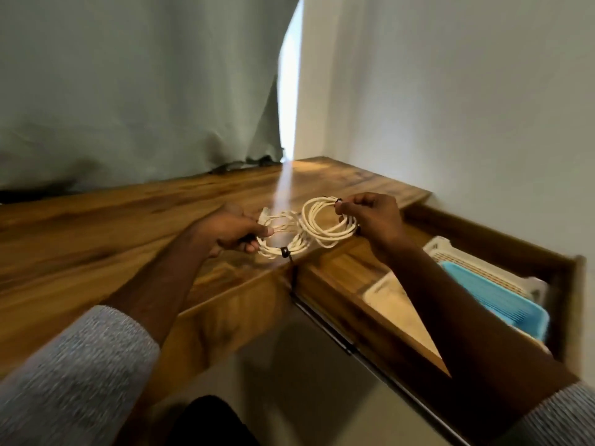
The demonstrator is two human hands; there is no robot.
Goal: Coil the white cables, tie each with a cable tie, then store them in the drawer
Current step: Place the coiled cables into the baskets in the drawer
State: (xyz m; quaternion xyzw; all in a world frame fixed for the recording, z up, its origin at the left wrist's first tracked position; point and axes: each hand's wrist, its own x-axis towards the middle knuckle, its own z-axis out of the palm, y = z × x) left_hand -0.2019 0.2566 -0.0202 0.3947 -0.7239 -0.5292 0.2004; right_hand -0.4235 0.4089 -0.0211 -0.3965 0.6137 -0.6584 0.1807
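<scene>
Your grey sleeves [74,375] fill the bottom corners, nearest to you, and your bare forearms reach forward over the front edge of the wooden worktop [96,239], which runs from the left side to the far right corner against the white wall [450,107]; a grey-green curtain [128,91] hangs behind its back edge, with a bright gap at the curtain's right edge throwing a stripe of light across the wood. Below the worktop's right end the drawer [566,284] stands pulled out, and inside it a cream tray [467,262] and a blue tray [502,300] lie against its right side, the blue one overlapping the cream one, with bare pale drawer floor to their left. Your left hand [231,233] pinches the near-left side of the left cable coil [283,239] between thumb and curled fingers, at the front edge of the worktop close to the drawer, and a black cable tie [285,252] binds that coil at its near side. Your right hand [373,217] grips the right cable coil [325,220], fingers curled round its right side and the thumb and forefinger pinching at a second black tie [338,201] on its top; this coil is lifted just above the worktop's front edge, its left rim overlapping the left coil's right rim
</scene>
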